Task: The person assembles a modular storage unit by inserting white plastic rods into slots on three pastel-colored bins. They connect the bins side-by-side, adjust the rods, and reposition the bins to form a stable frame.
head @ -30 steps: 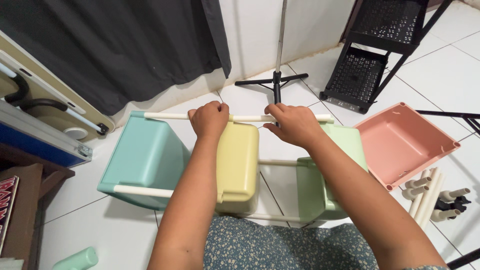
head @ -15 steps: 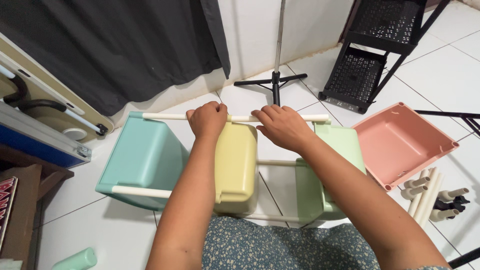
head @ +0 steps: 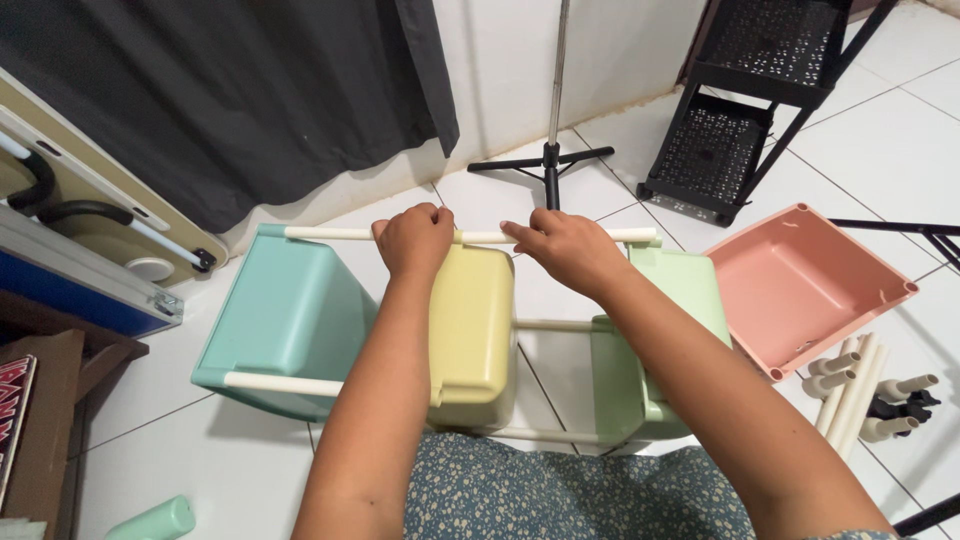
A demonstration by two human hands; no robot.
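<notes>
Head view: white rod point(head: 330, 233) lies under left hand point(head: 415, 238), right hand point(head: 565, 247)

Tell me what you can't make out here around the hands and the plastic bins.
Head view only:
- How the white plastic rod joins the yellow plastic bin: covered by the left hand and right hand.
- Yellow bin's near end: hidden by the left forearm and blue floral fabric.
- Loose white tubes with black connectors: too small to count.

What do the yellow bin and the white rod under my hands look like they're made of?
Yellow bin: probably moulded plastic, matte, one even pastel colour with rounded corners. White rod, gripped by the left hand and touched by the right hand: smooth tube, likely plastic, though painted metal can't be ruled out.
</notes>
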